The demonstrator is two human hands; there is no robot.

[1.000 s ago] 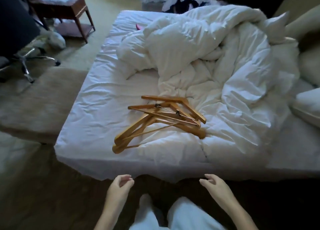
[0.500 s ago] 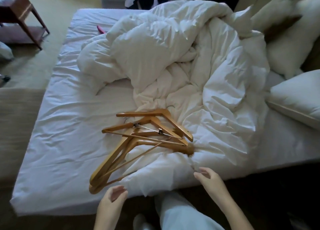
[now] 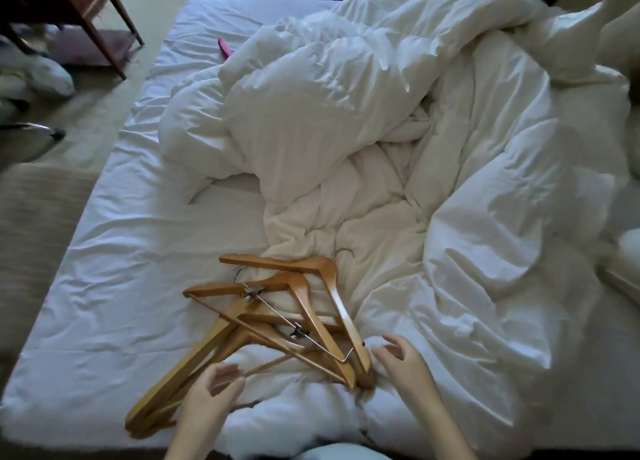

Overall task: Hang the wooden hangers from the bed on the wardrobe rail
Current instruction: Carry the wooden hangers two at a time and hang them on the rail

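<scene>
Both hands reach over the near edge of the bed [image 3: 121,304], the left hand [image 3: 213,392] and the right hand [image 3: 403,364] with fingers loosely spread and holding nothing. Between them lie the wooden hangers [image 3: 313,316] in a crossed pile, partly on the crumpled duvet [image 3: 346,130]; one hanger carries a metal bar with clips.

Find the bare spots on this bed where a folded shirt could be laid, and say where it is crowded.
Bare sheet runs along the bed's left side, between the mattress edge and the duvet, widest just left of the hangers. The middle and right are crowded with bunched duvet; the near edge holds the hangers.
</scene>
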